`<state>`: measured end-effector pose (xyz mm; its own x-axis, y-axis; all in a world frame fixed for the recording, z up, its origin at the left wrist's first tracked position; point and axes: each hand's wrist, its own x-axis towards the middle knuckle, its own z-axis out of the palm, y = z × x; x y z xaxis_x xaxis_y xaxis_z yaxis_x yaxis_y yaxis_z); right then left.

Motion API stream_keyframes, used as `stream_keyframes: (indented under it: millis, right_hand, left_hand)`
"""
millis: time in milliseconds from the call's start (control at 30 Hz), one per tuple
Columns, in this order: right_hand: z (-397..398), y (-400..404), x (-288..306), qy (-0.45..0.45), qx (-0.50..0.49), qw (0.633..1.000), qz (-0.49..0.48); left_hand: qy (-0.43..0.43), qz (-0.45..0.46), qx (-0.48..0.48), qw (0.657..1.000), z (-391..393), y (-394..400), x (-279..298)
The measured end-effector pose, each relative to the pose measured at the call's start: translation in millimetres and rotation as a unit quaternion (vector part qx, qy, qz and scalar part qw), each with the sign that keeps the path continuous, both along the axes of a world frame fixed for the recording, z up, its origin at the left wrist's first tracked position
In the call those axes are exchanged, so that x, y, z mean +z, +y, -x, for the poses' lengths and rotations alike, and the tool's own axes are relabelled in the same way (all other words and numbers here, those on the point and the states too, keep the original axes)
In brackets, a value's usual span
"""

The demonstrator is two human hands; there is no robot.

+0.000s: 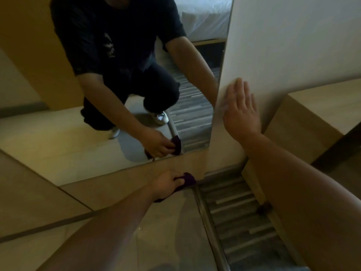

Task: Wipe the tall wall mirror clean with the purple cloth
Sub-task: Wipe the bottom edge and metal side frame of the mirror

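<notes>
The tall wall mirror fills the left and middle of the view and reaches nearly to the floor. It reflects a crouching person in dark clothes. My left hand grips the purple cloth low down, on the wooden strip just under the mirror's bottom right corner. The reflection shows the same hand and cloth. My right hand lies flat with straight fingers on the pale wall panel right of the mirror's edge.
A wooden cabinet juts out at the right, close to my right forearm. Striped grey carpet covers the floor below, beside a wooden floor strip. A bed with white sheets appears in the mirror's top right.
</notes>
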<state>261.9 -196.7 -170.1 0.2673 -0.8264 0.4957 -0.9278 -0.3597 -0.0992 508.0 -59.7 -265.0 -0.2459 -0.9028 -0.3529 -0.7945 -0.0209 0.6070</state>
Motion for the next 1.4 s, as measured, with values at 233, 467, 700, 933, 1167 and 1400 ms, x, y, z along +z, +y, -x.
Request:
stream_keyframes:
  millis: [233, 467, 700, 933, 1167, 1400]
  right_hand:
    - [-24.5, 89.2, 100.0, -0.027, 0.081, 0.974, -0.209]
    - [-50.0, 211.2, 280.6, -0.097, 0.134, 0.883, -0.44]
    - [-63.9, 281.0, 427.5, -0.09, 0.12, 0.852, -0.501]
    - [-49.2, 338.3, 513.4, -0.081, 0.087, 0.846, -0.52]
    - [6.7, 359.1, 543.8, -0.075, 0.033, 0.863, -0.499]
    - [115.7, 357.2, 554.5, -0.048, -0.014, 0.858, -0.512]
  left_hand:
    - [0.287, -0.221, 0.252, 0.897, -15.4, 54.3, 138.8]
    - [0.34, -0.274, 0.201, 0.877, -23.8, 101.2, 335.1]
    - [0.334, -0.382, 0.028, 0.861, -27.6, 154.0, 522.1]
    - [-0.006, -0.209, -0.282, 0.936, -14.6, 176.1, 599.5]
    - [-0.025, -0.078, -0.339, 0.937, 41.4, 174.3, 613.6]
    - [-0.042, 0.016, -0.356, 0.934, 156.0, 152.3, 620.1]
